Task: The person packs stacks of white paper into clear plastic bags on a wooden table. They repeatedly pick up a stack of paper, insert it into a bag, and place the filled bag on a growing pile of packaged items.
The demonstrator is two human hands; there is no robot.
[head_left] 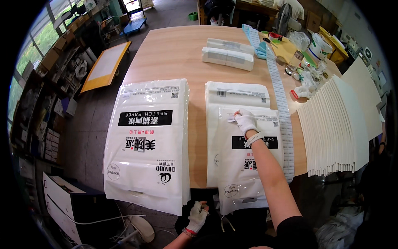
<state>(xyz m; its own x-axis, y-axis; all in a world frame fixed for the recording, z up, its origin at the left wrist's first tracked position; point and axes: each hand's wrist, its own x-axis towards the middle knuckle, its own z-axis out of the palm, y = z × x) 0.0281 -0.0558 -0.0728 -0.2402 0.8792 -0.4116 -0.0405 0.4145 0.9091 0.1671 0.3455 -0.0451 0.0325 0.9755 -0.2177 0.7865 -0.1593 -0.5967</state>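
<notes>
My right hand [247,121], in a white glove with bare fingertips, is over the upper part of a plastic-wrapped paper pack [265,199]. Its thumb and fingers pinch a small white label [231,119] against the wrapper; the fingertips hide part of it. Beneath, slightly to the left, lies another such pack [238,92] with a barcode label near its top edge. My left hand [196,216], gloved too, hangs low by the table's near edge with fingers curled. What it holds, if anything, I cannot make out. To its left is a stack of wrapped paper packs [145,178].
A long strip of labels [278,89] runs down the table [170,50] on the right. Fanned white sheets or sleeves [331,133] stand at the right edge. Two wrapped bundles [227,59] lie farther back. A glass jar [294,62] stands among clutter at the far right.
</notes>
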